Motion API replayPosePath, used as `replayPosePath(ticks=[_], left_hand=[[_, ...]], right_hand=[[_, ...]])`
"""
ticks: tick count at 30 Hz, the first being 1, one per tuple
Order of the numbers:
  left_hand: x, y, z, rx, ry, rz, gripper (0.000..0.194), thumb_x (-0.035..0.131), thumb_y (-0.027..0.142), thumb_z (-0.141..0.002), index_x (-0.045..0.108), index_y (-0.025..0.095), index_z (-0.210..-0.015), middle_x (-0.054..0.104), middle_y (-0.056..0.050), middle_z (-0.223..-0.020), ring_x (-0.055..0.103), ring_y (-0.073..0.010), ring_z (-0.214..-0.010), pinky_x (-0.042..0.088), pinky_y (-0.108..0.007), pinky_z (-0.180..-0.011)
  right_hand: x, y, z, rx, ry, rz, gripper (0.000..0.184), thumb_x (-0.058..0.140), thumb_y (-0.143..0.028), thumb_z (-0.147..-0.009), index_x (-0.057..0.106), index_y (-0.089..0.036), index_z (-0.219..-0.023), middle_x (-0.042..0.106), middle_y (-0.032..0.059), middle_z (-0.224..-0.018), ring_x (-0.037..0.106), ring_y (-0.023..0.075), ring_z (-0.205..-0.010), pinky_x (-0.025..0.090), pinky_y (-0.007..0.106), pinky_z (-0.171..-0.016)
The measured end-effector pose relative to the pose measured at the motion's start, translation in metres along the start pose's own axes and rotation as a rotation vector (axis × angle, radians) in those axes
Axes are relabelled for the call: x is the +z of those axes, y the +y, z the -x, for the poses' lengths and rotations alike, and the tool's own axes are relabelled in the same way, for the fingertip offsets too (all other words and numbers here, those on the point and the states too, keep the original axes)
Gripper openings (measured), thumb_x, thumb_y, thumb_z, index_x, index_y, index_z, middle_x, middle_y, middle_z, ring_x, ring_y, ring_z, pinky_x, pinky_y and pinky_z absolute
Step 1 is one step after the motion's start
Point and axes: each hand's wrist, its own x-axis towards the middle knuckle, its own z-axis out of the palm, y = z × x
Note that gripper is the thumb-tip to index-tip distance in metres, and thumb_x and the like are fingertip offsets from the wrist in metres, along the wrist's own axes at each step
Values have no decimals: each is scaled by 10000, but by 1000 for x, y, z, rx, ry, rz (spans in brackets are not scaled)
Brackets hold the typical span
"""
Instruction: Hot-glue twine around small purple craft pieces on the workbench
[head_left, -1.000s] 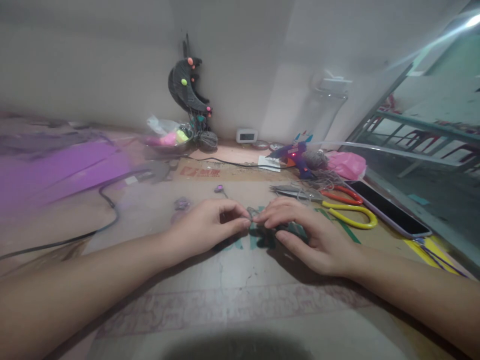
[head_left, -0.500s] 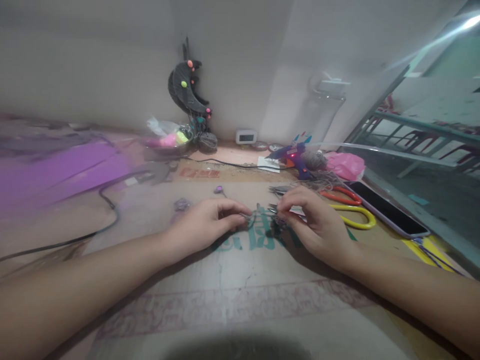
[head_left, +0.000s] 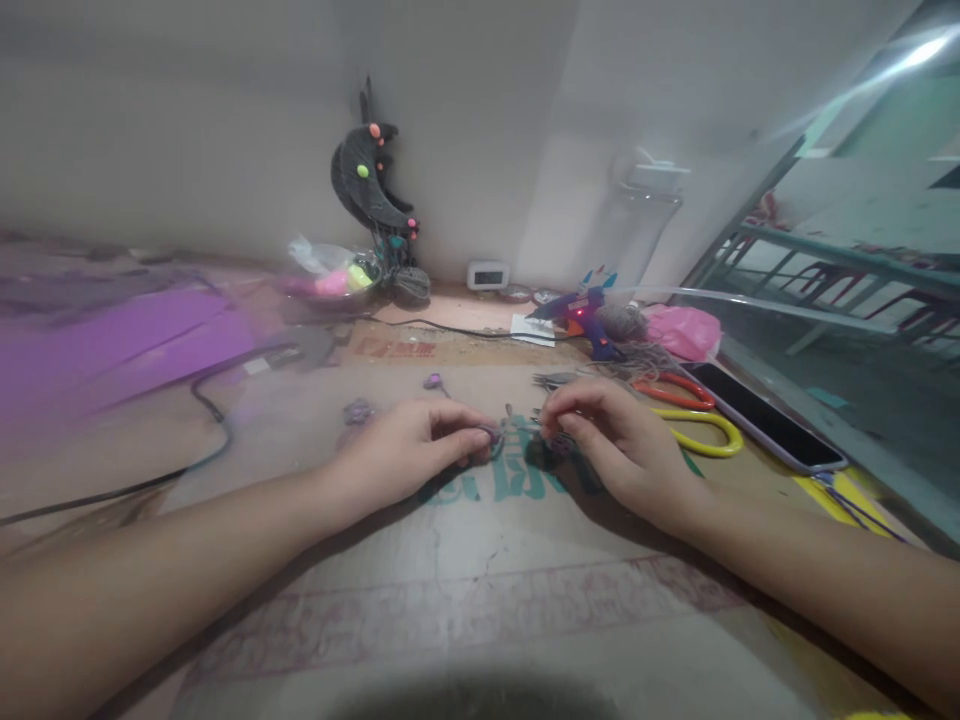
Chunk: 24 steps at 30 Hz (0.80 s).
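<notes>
My left hand (head_left: 409, 450) is closed in a pinch on a small purple-grey yarn piece (head_left: 494, 438), mostly covered by the thumb and fingertip. My right hand (head_left: 622, 440) sits a short way to the right, its thumb and forefinger pinched together. A thin grey strand seems to run from its fingertips toward the left hand, too fine to follow clearly. A small purple bit hangs just under the right fingertips. On the board beyond my left hand lie a purple-grey yarn flower (head_left: 358, 411) and a small purple bud on a stem (head_left: 433, 381).
Pliers with one red handle (head_left: 675, 390) and one yellow handle (head_left: 705, 432) lie beyond my right hand, beside a phone (head_left: 765, 418). Behind are a blue glue gun (head_left: 592, 322), a small white clock (head_left: 488, 276) and a dark crescent ornament (head_left: 365, 180). A black cable (head_left: 214, 405) crosses the left side.
My right fingertips have drawn away to the right from the left ones and closed into a pinch. My left hand stays almost still, with more purple showing at its fingertips.
</notes>
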Motion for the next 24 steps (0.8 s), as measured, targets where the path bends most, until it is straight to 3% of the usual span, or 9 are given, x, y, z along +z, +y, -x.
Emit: replayPosePath(ticks=[5,18,24], left_hand=[[0,0,0,3,-1,30,312,550,431,-849,693,199,-1000,726,-41,-847,625,-154,-722,457,-238,-601],[0,3,1,31,-18,9,284,543,428,-865,690,213,-979,700,-13,-811,587,-135,-691,430,-220,-582],[-1,4,1,42,-7,-40,301,536,440,-861,696,210,-970,706,-15,-819,596,-147,-705,442,-230,-614]], right_hand=[[1,-3,-2,-60,-8,85,129,530,-127,-871,557,-203,-972,624,39,-886,616,165,-822,523,290,-739],[0,-5,-6,-148,-80,97,264,471,-9,-801,525,-196,-978,570,37,-879,561,156,-792,488,280,-715],[0,-4,-3,-143,-81,98,301,432,36,-768,530,-194,-936,561,-4,-752,534,124,-659,449,230,-596]])
